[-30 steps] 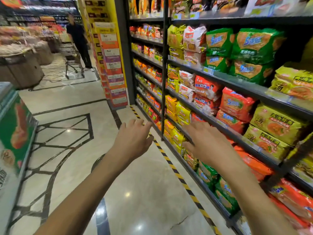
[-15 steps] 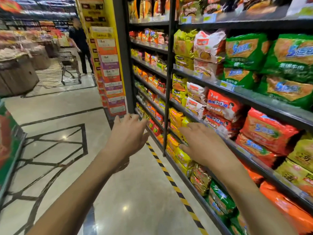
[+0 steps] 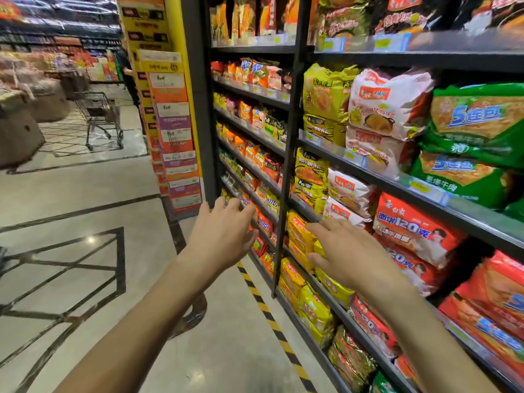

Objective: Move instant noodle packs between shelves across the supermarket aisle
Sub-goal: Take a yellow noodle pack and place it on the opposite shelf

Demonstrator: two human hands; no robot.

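Observation:
A black shelf unit (image 3: 286,154) on my right is packed with instant noodle packs. Red multipacks (image 3: 416,231) and yellow packs (image 3: 297,231) sit at hand height; green multipacks (image 3: 476,123) and white-pink packs (image 3: 388,100) lie one shelf higher. My left hand (image 3: 221,236) is stretched forward, fingers apart, empty, just left of the shelf's upright post. My right hand (image 3: 354,251) hovers with fingers spread in front of the yellow and red packs, holding nothing; contact with them cannot be made out.
A yellow-black hazard stripe (image 3: 269,310) runs along the floor at the shelf's foot. A stack of boxed goods (image 3: 173,131) stands at the shelf end. A shopping cart (image 3: 99,114) and a person in dark clothes (image 3: 126,69) are further down the aisle. Brown bulk bins (image 3: 19,129) sit left.
I have moved closer to the shelf and the view has turned right. Both hands stay empty and have reached further forward, the right one nearing the yellow and red packs.

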